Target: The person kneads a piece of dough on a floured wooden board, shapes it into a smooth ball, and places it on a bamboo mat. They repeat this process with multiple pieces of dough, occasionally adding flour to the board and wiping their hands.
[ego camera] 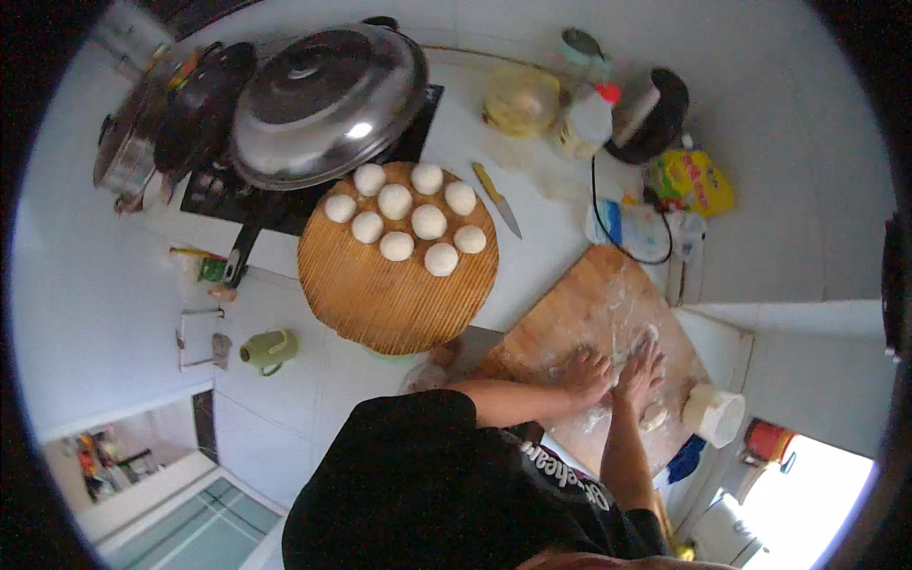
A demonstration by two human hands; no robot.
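My left hand lies palm down on a floured wooden board, fingers somewhat spread. Close beside it, my right hand also presses down flat with its fingers apart. A pale strip, apparently dough, shows between the two hands; what lies under the palms is hidden. Nearer my right forearm sits a small lump of dough. White flour streaks mark the board. To the left, a round slatted wooden board carries several round white dough balls grouped toward its far side.
A knife with a yellow handle lies right of the round board. Behind that board, a large lidded pan stands on a black gas stove. A white container stands by the board's right corner. A black cable loops over a plastic package.
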